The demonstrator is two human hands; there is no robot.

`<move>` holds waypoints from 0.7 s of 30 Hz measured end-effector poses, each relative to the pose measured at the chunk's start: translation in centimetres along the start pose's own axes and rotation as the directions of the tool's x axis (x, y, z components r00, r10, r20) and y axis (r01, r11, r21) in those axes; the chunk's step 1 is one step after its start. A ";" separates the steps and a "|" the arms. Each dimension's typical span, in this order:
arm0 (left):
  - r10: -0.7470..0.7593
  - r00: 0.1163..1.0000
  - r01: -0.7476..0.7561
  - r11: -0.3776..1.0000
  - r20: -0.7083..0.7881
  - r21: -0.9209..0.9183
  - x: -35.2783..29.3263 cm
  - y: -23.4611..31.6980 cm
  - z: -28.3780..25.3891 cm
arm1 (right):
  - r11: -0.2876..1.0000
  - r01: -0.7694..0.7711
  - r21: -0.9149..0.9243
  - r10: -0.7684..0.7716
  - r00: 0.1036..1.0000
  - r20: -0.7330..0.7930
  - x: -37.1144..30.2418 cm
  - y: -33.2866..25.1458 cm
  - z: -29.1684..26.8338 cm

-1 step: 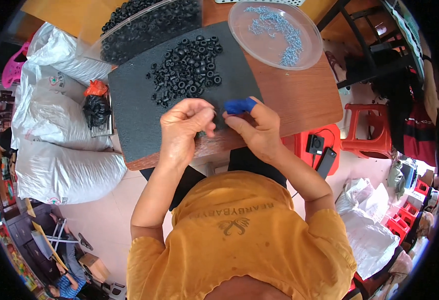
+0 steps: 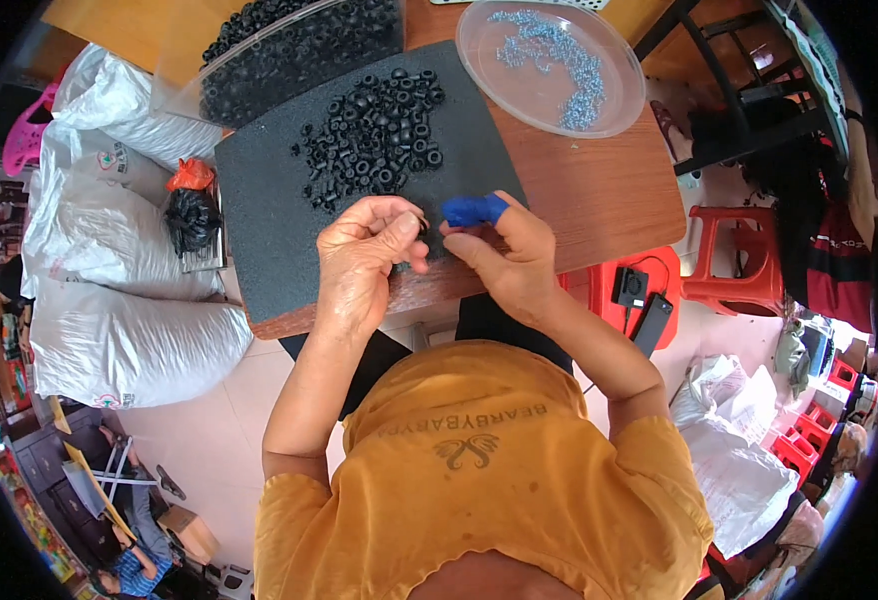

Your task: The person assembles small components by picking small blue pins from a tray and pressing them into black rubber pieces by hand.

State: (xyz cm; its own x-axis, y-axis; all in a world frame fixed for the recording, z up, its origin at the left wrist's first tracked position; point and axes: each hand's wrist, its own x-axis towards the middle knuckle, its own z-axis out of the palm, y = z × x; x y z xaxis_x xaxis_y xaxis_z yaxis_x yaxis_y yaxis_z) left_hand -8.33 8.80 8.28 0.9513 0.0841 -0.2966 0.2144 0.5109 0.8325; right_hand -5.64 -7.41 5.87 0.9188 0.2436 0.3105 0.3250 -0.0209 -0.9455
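My left hand (image 2: 364, 250) is closed in a pinch over the near edge of the dark grey mat (image 2: 259, 210). A small dark bit shows at its thumb and fingertip, too small to name. To its right my right hand (image 2: 512, 255) pinches too, a blue cover (image 2: 474, 210) wrapped round its forefinger. What lies between those fingertips is hidden. The two sets of fingertips are close together but apart. Just beyond my hands, a loose heap of small black ring-like parts (image 2: 384, 130) lies on the mat.
A clear bin (image 2: 304, 60) full of black parts stands at the far left. At the far right, a round clear tray (image 2: 509, 95) holds small blue-grey pieces. White sacks (image 2: 139, 340) are stacked left of the wooden table (image 2: 619, 200); a red stool (image 2: 734, 265) stands right.
Both hands have shifted very slightly to the left, still pinched. The dark bit at my left fingertips shows a little more. The heap looks the same.
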 end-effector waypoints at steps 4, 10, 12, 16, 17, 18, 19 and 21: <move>0.012 0.999 -0.015 0.996 -0.030 -0.087 -0.6 0.0 -0.2 | 0.958 0.242 -0.156 -0.245 0.969 -0.003 0.8 -0.9 1.4; 0.100 0.993 -0.103 0.994 -0.055 -0.048 -1.6 -0.7 -0.5 | 0.973 0.184 -0.136 -0.183 0.983 0.022 0.9 -1.6 2.0; 0.151 0.986 -0.153 0.988 -0.066 -0.032 -1.9 -0.9 -0.7 | 0.985 0.135 -0.111 -0.131 0.991 0.039 0.7 -1.6 2.3; 0.081 0.991 -0.082 0.997 -0.102 -0.005 -2.7 -1.0 -1.6 | 0.997 0.071 -0.034 -0.068 0.994 0.089 0.4 -1.3 3.1; 0.070 0.992 -0.068 0.997 -0.105 0.021 -2.9 -1.0 -2.2 | 0.997 0.074 -0.032 -0.071 0.993 0.095 0.5 -1.3 3.2; 0.075 0.991 -0.074 0.997 -0.110 0.019 -3.2 -0.9 -2.7 | 0.992 0.103 -0.077 -0.092 0.987 0.131 0.6 -1.3 3.3; 0.113 0.985 -0.108 0.993 -0.127 0.049 -3.3 -0.9 -3.2 | 0.983 0.132 -0.126 -0.111 0.980 0.164 0.8 -1.3 3.3; 0.184 0.969 -0.171 0.981 -0.166 0.090 -3.5 -0.4 -3.8 | 0.938 0.251 -0.240 -0.217 0.963 0.159 1.8 -0.2 3.7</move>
State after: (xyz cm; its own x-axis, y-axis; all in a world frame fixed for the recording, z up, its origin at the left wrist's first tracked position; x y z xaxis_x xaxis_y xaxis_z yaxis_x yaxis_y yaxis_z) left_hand -12.59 11.56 7.16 0.9243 0.3175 -0.2117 0.0677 0.4095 0.9098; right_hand -4.88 -3.35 6.31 0.7792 0.3930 0.4884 0.5888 -0.1914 -0.7853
